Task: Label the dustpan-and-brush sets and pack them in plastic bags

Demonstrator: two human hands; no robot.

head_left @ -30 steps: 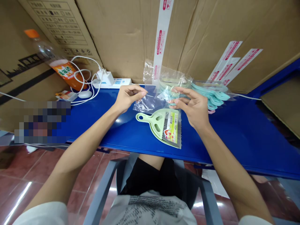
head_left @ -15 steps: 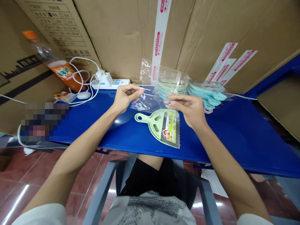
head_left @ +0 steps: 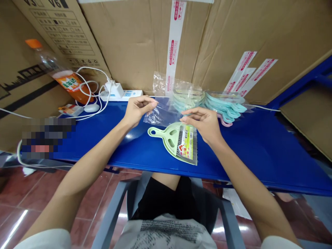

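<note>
Between my two hands stretches a clear plastic bag [head_left: 164,116], raised a little over the blue table. My left hand [head_left: 137,110] is closed in a pinch on the bag's left side. With thumb and fingers together, my right hand [head_left: 203,121] pinches its right side. Just below the bag lies a light green dustpan [head_left: 167,134], its handle pointing left. A small brush with dark bristles and a printed label [head_left: 185,143] rests in the dustpan. My right hand is above the brush's far right corner.
Bagged dustpans in green [head_left: 188,98] and teal [head_left: 228,105] are stacked at the back of the blue table [head_left: 259,148], a pink handle [head_left: 225,121] among them. On the left are an orange drink bottle [head_left: 68,83], a power strip [head_left: 132,94] and white cables. Cardboard [head_left: 135,45] stands behind.
My right hand has shifted slightly left, nearer my left hand, with the bag still between them. The view has tilted a little; the dustpan and brush stay put.
</note>
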